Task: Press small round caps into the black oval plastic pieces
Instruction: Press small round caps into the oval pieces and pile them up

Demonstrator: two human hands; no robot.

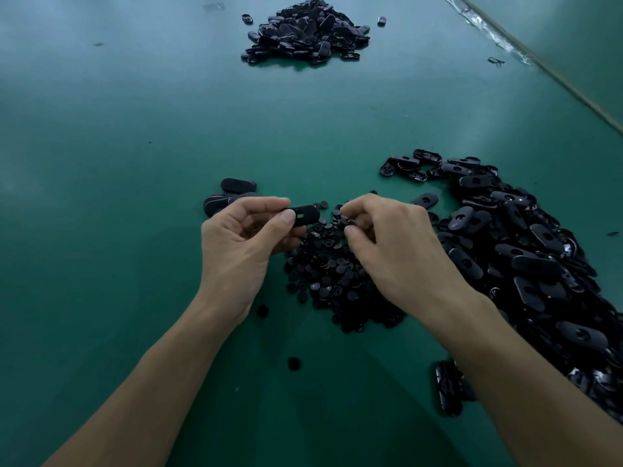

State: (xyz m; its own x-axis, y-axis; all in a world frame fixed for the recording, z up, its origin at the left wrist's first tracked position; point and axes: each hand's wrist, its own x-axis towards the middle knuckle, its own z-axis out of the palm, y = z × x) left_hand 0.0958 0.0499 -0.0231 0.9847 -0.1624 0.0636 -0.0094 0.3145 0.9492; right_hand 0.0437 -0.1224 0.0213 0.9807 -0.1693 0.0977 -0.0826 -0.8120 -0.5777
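Note:
My left hand (249, 237) pinches a black oval plastic piece (305, 214) between thumb and fingers, its slotted hole facing up. Just to its right, my right hand (387, 244) pinches a small round black cap (350, 223) at its fingertips, a short gap from the oval piece. Both hands hover over a heap of small round caps (330, 274) on the green table. A big pile of black oval pieces (519, 251) spreads along the right side.
Another heap of oval pieces (305, 32) lies at the far middle of the green table (135, 146). A few ovals (232, 192) sit behind my left hand. Stray caps (294, 363) lie near my forearms. The table's edge (546, 69) runs diagonally at the upper right.

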